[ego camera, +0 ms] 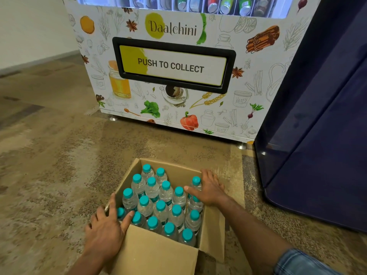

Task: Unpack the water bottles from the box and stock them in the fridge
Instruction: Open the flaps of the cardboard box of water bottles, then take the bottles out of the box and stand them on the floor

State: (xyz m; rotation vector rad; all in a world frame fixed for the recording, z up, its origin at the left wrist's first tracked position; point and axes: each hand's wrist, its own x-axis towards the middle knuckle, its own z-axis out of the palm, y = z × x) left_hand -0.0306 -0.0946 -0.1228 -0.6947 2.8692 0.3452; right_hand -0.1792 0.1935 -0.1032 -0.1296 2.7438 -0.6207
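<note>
I see clear water bottles (161,203) with teal caps standing packed in the open cardboard box (158,253). My left hand (105,233) lies spread on its near-left corner, my right hand (208,190) flat and open on its right edge, neither gripping a bottle. The box sits on mottled brown carpet (49,155), before the illustrated vending machine (178,92).

Clear water bottles (161,211) with teal caps in a plain brown cardboard box (158,253); mottled tan-and-brown floor (59,155); white vending machine (178,108) patterned with drawn spices and vegetables; dark navy fridge (321,135); blue denim sleeve (297,262)
</note>
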